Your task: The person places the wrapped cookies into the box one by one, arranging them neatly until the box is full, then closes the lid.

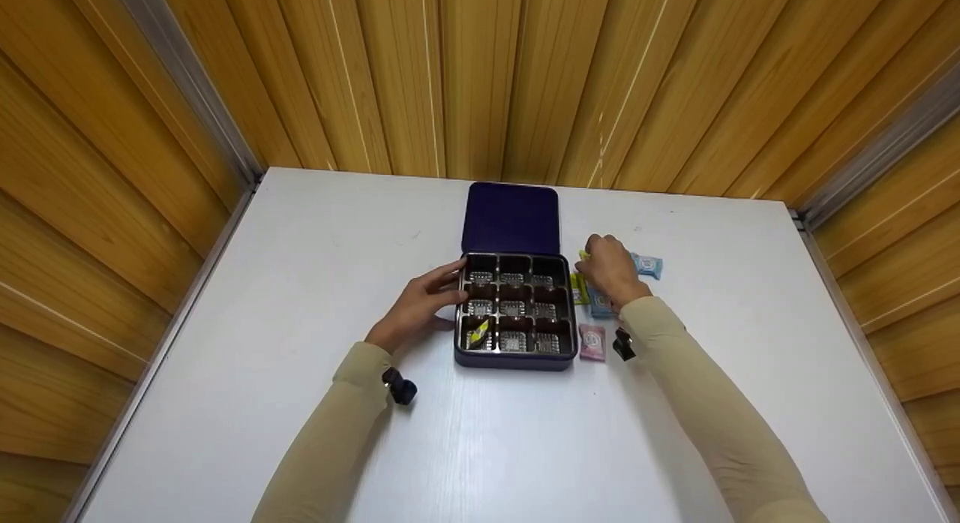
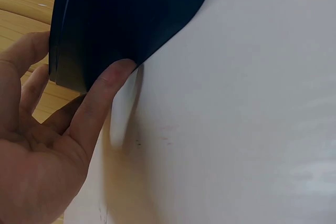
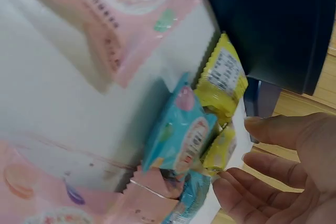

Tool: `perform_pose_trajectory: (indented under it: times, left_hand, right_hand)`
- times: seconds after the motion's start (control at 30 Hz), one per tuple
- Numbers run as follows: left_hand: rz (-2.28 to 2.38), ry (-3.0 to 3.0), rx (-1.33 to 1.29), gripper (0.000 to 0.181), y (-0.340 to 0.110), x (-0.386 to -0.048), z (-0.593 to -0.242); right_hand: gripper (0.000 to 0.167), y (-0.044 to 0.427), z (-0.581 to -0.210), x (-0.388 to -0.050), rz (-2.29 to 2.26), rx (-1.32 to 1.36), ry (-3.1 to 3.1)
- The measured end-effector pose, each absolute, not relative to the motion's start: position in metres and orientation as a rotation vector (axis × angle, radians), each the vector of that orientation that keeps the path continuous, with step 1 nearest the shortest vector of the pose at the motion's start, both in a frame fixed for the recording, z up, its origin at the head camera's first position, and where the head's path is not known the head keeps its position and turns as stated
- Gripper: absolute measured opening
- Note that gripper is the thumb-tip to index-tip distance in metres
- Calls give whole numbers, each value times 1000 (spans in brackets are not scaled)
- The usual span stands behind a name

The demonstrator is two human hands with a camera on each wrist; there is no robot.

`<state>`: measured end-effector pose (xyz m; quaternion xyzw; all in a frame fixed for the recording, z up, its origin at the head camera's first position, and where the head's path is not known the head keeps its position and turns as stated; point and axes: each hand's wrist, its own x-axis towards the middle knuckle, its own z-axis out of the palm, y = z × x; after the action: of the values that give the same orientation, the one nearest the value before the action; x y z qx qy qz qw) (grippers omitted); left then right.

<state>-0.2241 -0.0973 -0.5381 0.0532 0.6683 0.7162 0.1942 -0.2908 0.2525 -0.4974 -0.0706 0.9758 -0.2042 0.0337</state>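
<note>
A dark blue square tin [image 1: 516, 362] holds a brown tray divided into several compartments. One yellow-wrapped sweet [image 1: 480, 332] lies in its near left compartment. My left hand [image 1: 420, 304] rests against the tin's left side, its thumb pressed to the outer wall [image 2: 131, 3] in the left wrist view. To the right of the tin, my right hand [image 1: 611, 268] reaches in among wrapped sweets. Its fingertips are beside a small yellow sweet [image 3: 219, 150], with thumb and fingers apart. Another yellow sweet [image 3: 223, 80] and a blue sweet [image 3: 181, 129] lie close by.
The tin's blue lid [image 1: 511, 217] lies directly behind it. A pink sweet [image 1: 592, 343] sits near the tin's front right corner, and a light blue one [image 1: 647, 266] lies beyond the right hand. Wooden panels [image 1: 480, 80] enclose the white table [image 1: 337, 230].
</note>
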Motion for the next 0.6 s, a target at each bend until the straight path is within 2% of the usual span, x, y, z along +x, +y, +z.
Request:
perform_pose_trajectory:
  times: [0.27,0.6]
  left_hand:
    - [2001,1882,161,67,-97,-224,-538]
    - [1985,1904,181,68,-99,-225,-537]
  right_hand:
    - [19,253,-502,-290,-610,-237,3019]
    - [26,255,-501,-292,-646,-259,2996]
